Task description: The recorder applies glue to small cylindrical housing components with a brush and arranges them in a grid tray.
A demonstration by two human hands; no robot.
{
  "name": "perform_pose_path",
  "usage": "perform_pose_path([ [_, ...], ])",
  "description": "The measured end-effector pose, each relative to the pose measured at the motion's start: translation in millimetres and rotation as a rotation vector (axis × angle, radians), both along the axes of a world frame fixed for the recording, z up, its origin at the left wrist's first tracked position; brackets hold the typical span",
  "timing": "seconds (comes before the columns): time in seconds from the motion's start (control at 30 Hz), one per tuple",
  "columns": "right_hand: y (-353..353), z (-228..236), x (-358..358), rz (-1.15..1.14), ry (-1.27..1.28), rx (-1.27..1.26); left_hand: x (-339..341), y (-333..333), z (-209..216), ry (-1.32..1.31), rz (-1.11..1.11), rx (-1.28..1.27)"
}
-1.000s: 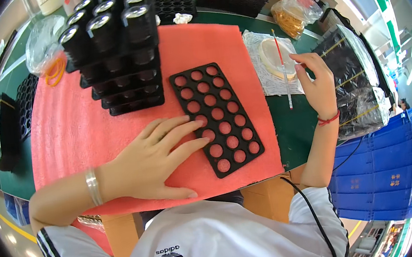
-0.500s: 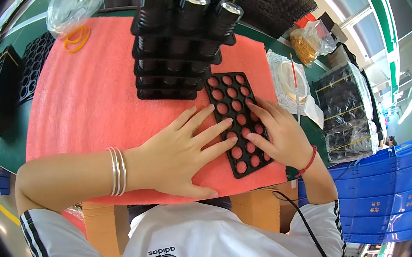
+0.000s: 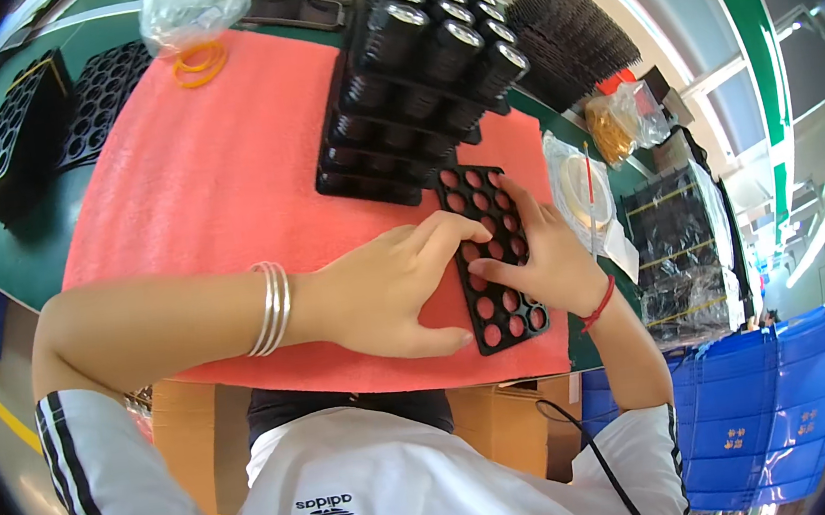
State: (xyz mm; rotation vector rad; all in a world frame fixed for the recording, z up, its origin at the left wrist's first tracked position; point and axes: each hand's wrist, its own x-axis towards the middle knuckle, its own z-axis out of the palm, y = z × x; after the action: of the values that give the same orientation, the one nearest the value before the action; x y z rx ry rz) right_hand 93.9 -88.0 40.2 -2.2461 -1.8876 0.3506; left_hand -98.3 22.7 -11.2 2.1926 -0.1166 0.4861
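A flat black tray (image 3: 500,317) with rows of round holes lies on the pink foam mat (image 3: 223,177), whose colour shows through the holes. Over its left long edge sits my left hand (image 3: 380,286), fingers bent and touching the tray, thumb stretched apart near its lower left edge. My right hand (image 3: 556,261) rests on the tray's right side, thumb and fingers spread across the holes. Neither hand visibly grips anything. Just beyond the tray rises a stack of black trays (image 3: 361,152) carrying black cylinders (image 3: 455,40) with shiny tops.
Black holed trays (image 3: 23,138) stand on the green table at far left. A clear bag (image 3: 191,14) and yellow bands (image 3: 199,67) lie at the back. On the right are a tape roll (image 3: 581,189), wrapped black stacks (image 3: 678,250) and blue crates (image 3: 751,413).
My left hand's fingers have gone from spread flat to bent, and the hand has shifted right. My right hand stays on the tray. The view has shifted, moving the surroundings within it.
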Motion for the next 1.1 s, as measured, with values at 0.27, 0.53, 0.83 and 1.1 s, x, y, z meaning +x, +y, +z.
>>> perform_pose_path([
  [0.27,14,-8,-13,-0.008,-0.190,-0.019,2,-1,-5,-0.108,0.116,-0.010],
  [0.53,42,4,-10,-0.115,-0.148,-0.111,2,2,-9,-0.124,0.105,0.016],
  [0.83,51,4,7,-0.071,-0.234,0.020,0,-2,-12,-0.165,0.140,0.114],
  [1.1,60,11,4,-0.156,-0.202,-0.120,-1,-4,-12,-0.112,0.125,0.168],
])
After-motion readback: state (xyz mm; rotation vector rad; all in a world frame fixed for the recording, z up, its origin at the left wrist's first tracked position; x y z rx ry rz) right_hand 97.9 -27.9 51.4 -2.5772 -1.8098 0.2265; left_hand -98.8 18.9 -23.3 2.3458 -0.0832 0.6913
